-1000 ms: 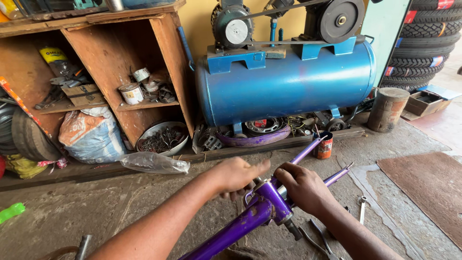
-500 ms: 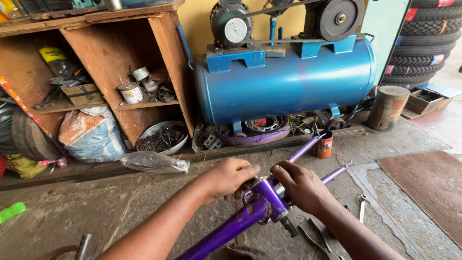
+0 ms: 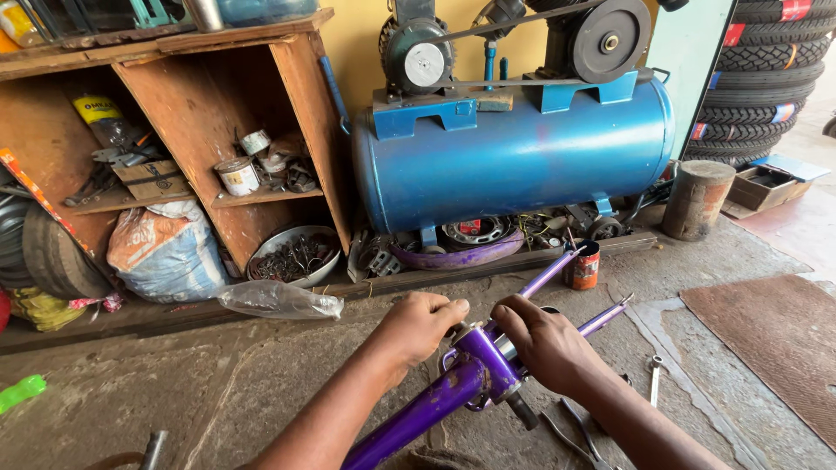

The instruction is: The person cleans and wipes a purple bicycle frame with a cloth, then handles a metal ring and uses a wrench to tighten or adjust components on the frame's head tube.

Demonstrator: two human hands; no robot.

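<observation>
While a blue air compressor tank is lying along the yellow wall at the back, with a wooden shelf unit standing to its left and stacked tyres to its right, a purple bicycle frame is resting low over the concrete floor, its tubes running from bottom centre up toward the tank. Both hands are working at the frame's junction. The left hand is curling its fingers closed over the top of the junction shell, gripping a part there that cannot be made out. The right hand is wrapping loosely around the shell's other side, fingers bent and pressing on the metal fitting, the thumb hidden. Two thin purple stays are pointing past the hands toward a small rusty can. A wrench is lying on the floor just right of the right forearm, and a clear plastic bag is lying left of the hands.

Risk, as a judgement: the frame appears unsupported beyond the hands, so a hard twist could be rolling it sideways, and small fittings could be slipping free and dropping onto the cluttered floor.
</observation>
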